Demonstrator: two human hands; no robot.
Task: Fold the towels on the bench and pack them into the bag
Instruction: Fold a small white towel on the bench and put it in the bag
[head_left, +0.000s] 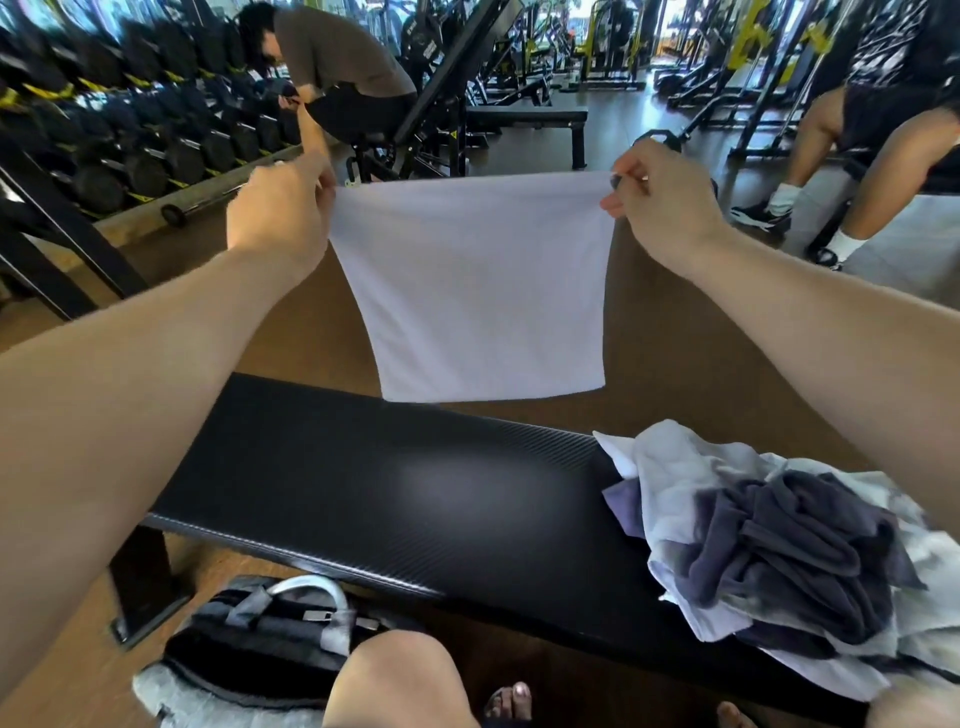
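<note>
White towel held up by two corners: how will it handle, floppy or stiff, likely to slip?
Likely floppy: the white towel hangs limp from the left hand and right hand, its top edge sagging slightly. Probably light, since fingertip pinches carry it. Slip seems unlikely; it should drape onto the black padded bench rather than hold shape.

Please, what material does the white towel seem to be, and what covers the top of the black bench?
White towel: probably soft woven cloth, matte; it hangs limp and drapes. Black bench: likely vinyl or synthetic leather, slightly glossy, with a fine ribbed texture and a light reflection.
</note>
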